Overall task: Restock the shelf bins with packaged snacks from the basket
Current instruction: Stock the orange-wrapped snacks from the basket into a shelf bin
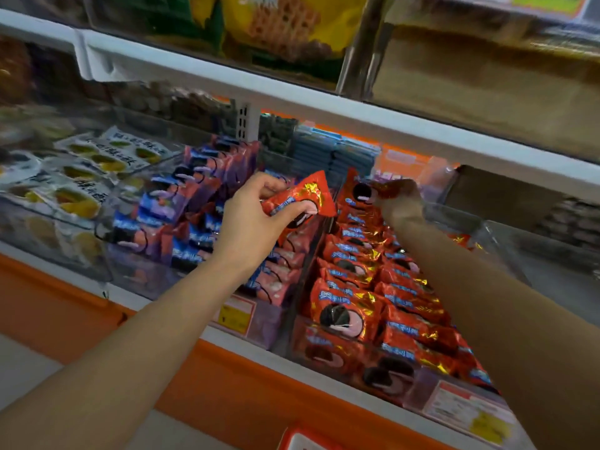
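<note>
Pinching a red cookie packet (305, 198) above the red-packet bin (344, 358), the left hand (256, 216) has not yet placed it. The bin looks nearly full. The right hand (394, 194) reaches its back row, grip too blurred to tell; the basket is unseen.

The cookie bin (493, 238) sits on the lower shelf (246, 355), filled with rows of sandwich-cookie packs (344, 316). A second bin (136, 271) of cookie packs stands against its left wall, and left of that a pastry bin (48, 235). Stacked flat packets (334, 151) stand behind the cookie bin. A price label (467, 414) fronts it. The left hand (256, 216) holds one pack (305, 196) above its left wall. The right hand (399, 196) is at its back end.
</note>
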